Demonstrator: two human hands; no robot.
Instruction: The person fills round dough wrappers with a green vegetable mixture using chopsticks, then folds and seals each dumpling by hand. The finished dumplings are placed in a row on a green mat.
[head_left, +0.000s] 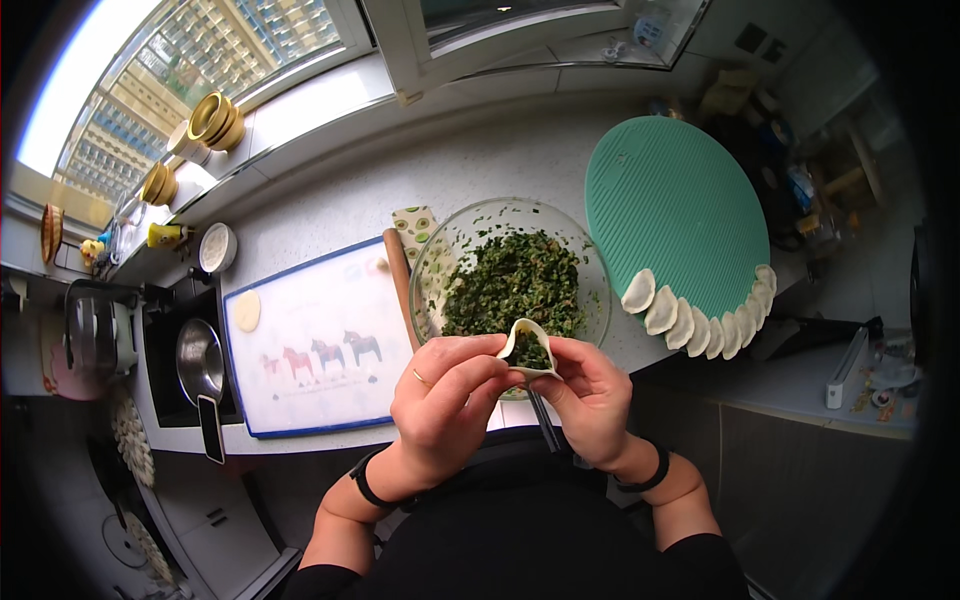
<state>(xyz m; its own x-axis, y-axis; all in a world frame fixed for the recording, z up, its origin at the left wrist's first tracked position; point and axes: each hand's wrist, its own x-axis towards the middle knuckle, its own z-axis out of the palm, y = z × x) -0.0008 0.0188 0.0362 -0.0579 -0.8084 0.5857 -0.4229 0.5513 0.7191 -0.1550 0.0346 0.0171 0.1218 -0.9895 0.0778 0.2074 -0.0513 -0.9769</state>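
Observation:
Between my two hands, a round dough wrapper (529, 371) is folded up around green chopped filling, its top still gaping. My left hand (454, 401) pinches the wrapper's left edge, and my right hand (592, 397) grips its right edge. Just beyond them stands a glass bowl (598, 262) of chopped greens filling (517, 281). Chopsticks (541, 420) stick out below the wrapper by my right hand; what supports them is hidden. A flat dough wrapper (247, 310) lies on the blue-edged white board (322, 292). Several folded dumplings (680, 324) line the near rim of a green round mat (679, 202).
A wooden rolling pin (400, 281) lies along the board's right edge, beside an avocado-patterned cloth (415, 225). At left, a metal bowl (200, 360) sits in the sink, with a phone (211, 429) at its near edge. A small white bowl (218, 248) stands behind the sink.

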